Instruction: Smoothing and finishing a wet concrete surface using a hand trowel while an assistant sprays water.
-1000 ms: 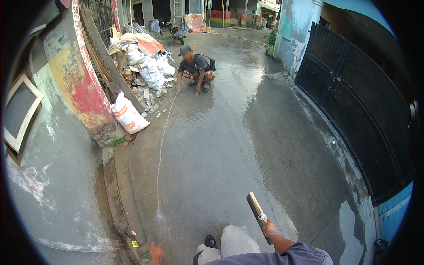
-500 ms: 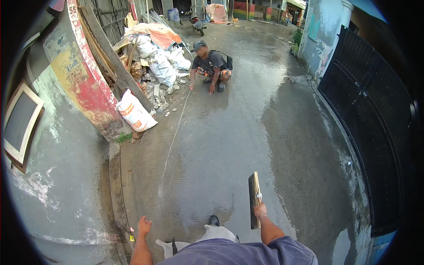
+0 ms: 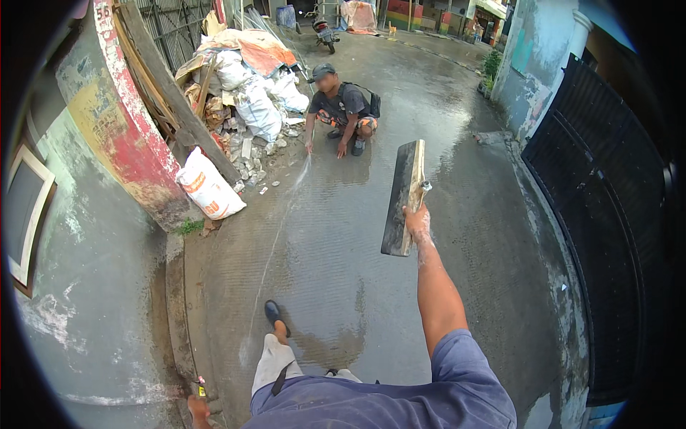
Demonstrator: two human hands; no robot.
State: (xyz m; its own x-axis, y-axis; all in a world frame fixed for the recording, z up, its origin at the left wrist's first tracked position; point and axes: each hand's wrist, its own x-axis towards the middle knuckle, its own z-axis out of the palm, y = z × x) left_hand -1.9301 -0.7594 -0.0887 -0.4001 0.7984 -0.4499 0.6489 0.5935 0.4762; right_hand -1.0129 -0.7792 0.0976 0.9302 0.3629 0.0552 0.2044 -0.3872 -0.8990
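Observation:
My right hand [image 3: 416,222] is closed round a long rectangular float [image 3: 404,193] with a dark flat face and a pale wooden edge. It is held up in front of me, over the wet concrete lane [image 3: 343,286]. My right arm stretches far forward. Low at the left rim, my left hand [image 3: 199,407] hangs beside the kerb, only partly visible, so its fingers cannot be made out. A small yellow item [image 3: 202,391] lies next to it. Ahead, a squatting person [image 3: 345,111] in a cap sprays a thin jet of water [image 3: 275,232] over the lane.
A white sack [image 3: 209,184] leans by the left wall, before a rubble heap [image 3: 250,154] with more sacks and long planks [image 3: 182,107]. A black metal gate [image 3: 600,214] lines the right side. Farther back stands a motorbike [image 3: 326,34].
My right hand has lifted the float forward and up. My left hand has dropped back toward the lower left rim. One foot has stepped forward on the left. The water jet has broadened near the person's hand.

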